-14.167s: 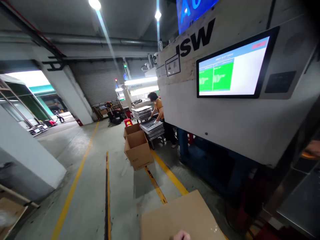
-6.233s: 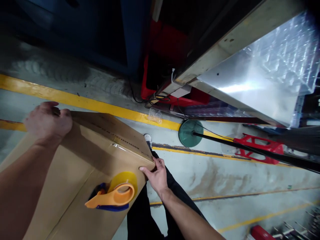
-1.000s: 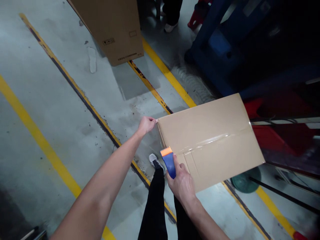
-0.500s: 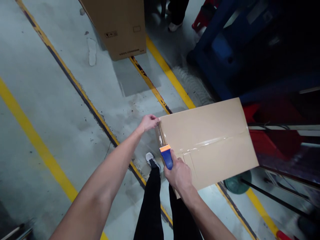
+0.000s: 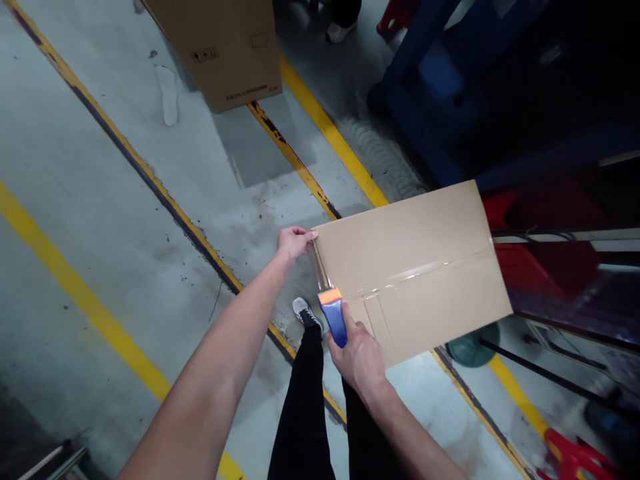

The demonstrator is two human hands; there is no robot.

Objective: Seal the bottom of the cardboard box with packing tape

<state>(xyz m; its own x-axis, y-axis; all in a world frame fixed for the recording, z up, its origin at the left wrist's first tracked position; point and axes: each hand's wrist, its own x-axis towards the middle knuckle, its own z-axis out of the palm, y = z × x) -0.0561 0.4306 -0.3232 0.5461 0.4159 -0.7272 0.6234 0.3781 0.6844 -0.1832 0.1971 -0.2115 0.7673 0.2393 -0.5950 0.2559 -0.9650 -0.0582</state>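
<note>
A flat-looking cardboard box (image 5: 425,247) with clear tape along its middle seam lies in front of me, tilted in view. At its upper left corner, my left hand (image 5: 296,241) pinches the edge with thumb and fingers. My right hand (image 5: 357,353) is wrapped round a blue tape dispenser (image 5: 334,323) with an orange front, held at the box's left side. A shiny strip of clear tape (image 5: 320,267) runs along that side between the left hand and the dispenser. What supports the box is hidden beneath it.
A tall cardboard carton (image 5: 235,60) stands on the floor ahead. Another person's shoe (image 5: 341,32) shows beyond it. Blue machinery (image 5: 425,87) fills the upper right. A red stool (image 5: 575,457) is at lower right, near a round green base (image 5: 473,345). Yellow lines (image 5: 90,300) cross the floor.
The view has shifted slightly, and the red stool shows more at lower right. Both hands keep their grips. The strip of tape beside the dispenser appears a little longer.
</note>
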